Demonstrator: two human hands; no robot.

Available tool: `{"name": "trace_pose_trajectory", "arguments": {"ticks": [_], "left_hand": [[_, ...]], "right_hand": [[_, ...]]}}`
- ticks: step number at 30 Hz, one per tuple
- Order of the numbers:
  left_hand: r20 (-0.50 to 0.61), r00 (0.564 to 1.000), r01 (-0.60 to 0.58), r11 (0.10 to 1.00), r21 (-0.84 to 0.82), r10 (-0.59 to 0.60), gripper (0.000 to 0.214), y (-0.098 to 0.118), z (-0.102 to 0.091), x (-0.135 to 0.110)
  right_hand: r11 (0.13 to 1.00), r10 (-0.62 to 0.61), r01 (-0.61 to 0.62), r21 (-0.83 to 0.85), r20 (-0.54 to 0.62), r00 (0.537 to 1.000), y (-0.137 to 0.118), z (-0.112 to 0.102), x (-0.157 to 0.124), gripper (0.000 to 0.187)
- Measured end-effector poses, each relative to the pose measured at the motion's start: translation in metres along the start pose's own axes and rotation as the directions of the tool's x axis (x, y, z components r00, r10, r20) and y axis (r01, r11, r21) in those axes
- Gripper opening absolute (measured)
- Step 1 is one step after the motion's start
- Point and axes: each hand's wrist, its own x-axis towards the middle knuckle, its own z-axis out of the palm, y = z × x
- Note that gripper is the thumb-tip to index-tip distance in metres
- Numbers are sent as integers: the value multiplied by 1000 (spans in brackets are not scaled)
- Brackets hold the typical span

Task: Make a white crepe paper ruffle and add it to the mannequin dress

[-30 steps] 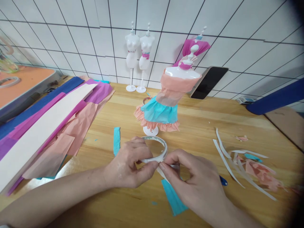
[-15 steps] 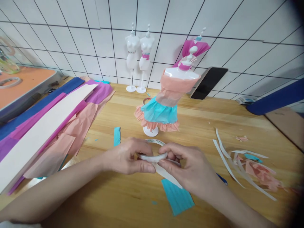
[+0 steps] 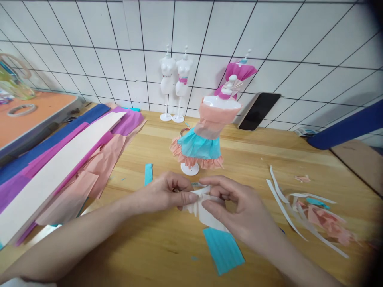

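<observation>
Across the wooden table point(image 3: 167, 243), the dress form point(image 3: 220, 103) in its peach bodice and turquoise skirt point(image 3: 200, 145) stands just beyond your hands, where it stood a second ago; the change is all between your fingers. Your right hand point(image 3: 239, 203) has its thumb on the front of the white strip point(image 3: 211, 219) and its fingers curled behind, apparently pinching it. Your left hand point(image 3: 169, 193) is clamped on the strip's upper left part, thumb against fingers. The strip lies between your two hands, above the turquoise piece point(image 3: 224, 251) on the table. Half a second ago it hung smooth; now small folds bunch beside your left thumb, while the right part stays flat, so the gathering looks only partly done. The tape roll point(image 3: 196, 184), an open ring earlier, is now mostly hidden, and you cannot tell how it is gripped.
</observation>
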Motion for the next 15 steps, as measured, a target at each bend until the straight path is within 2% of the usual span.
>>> {"name": "trace_pose_trajectory", "arguments": {"ticks": [4,7,11,13,15], "left_hand": [[-60,996,-69,997,-30,67,35,-3,2,0],[-142,973,-163,977,135,182,29,-4,8,-2],[-221,881,-304,860,411,417,25,-7,13,-3],[-225,840,-341,805,486,493,24,-8,13,-4],[-222,818,-359,773,523,530,24,-9,13,-4]], "right_hand": [[997,-71,72,25,-31,997,-7,-3,-7,19],[992,-93,79,-96,-151,984,-11,1,-12,21],[985,-106,58,-165,-299,948,-16,7,-16,15],[986,-88,38,-164,-313,946,-18,8,-15,7],[988,-74,29,-154,-300,951,-17,8,-14,5]]}}
